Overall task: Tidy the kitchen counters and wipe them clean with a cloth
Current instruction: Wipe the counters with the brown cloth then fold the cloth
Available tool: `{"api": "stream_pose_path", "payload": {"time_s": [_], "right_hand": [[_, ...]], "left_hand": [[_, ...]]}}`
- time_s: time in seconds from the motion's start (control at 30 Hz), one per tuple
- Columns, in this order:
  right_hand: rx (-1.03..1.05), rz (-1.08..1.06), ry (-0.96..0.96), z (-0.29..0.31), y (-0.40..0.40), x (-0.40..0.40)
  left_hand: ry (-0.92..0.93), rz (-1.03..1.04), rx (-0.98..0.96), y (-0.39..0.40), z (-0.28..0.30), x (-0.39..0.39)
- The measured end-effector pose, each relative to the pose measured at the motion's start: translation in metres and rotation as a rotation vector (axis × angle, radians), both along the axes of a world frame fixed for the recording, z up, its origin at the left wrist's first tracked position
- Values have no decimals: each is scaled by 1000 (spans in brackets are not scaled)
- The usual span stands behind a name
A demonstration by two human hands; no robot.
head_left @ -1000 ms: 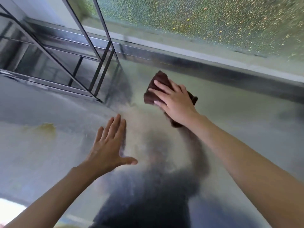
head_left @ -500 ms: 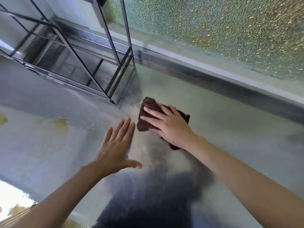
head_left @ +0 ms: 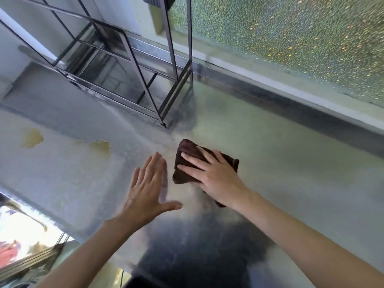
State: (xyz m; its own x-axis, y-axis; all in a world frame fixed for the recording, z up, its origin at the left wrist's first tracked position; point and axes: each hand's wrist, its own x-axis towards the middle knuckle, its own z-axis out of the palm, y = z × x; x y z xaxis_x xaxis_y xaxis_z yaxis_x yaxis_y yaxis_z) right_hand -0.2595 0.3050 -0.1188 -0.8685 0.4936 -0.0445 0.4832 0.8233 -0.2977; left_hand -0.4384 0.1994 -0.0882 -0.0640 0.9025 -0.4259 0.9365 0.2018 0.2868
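Observation:
A folded dark brown cloth (head_left: 184, 163) lies flat on the steel counter (head_left: 280, 173). My right hand (head_left: 214, 177) presses down on it with straight, spread fingers. My left hand (head_left: 146, 188) hovers or rests flat just left of the cloth, fingers straight and together, thumb out. Two yellowish stains (head_left: 32, 138) (head_left: 99, 146) mark the counter to the left of both hands.
A black metal wire rack (head_left: 133, 65) stands on the counter at the back left, its near foot (head_left: 164, 124) just beyond the cloth. A raised steel backsplash ledge (head_left: 291, 104) and a speckled green wall (head_left: 291, 38) run behind. The counter's front edge drops off at the lower left.
My right hand has slid the cloth toward me and to the left, away from the backsplash. The view has tilted, showing more of the rack and stains.

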Motion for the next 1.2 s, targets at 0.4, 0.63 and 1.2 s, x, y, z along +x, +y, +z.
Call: {"api": "stream_pose_path", "payload": {"time_s": [0.4, 0.63, 1.2], "right_hand": [[42, -418, 79, -4, -8, -41], [94, -413, -50, 1, -38, 9], [121, -860, -135, -3, -193, -30]], "left_hand": [[37, -47, -72, 2, -5, -6], [36, -105, -47, 1, 0, -11], [205, -711, 21, -73, 4, -112]]}}
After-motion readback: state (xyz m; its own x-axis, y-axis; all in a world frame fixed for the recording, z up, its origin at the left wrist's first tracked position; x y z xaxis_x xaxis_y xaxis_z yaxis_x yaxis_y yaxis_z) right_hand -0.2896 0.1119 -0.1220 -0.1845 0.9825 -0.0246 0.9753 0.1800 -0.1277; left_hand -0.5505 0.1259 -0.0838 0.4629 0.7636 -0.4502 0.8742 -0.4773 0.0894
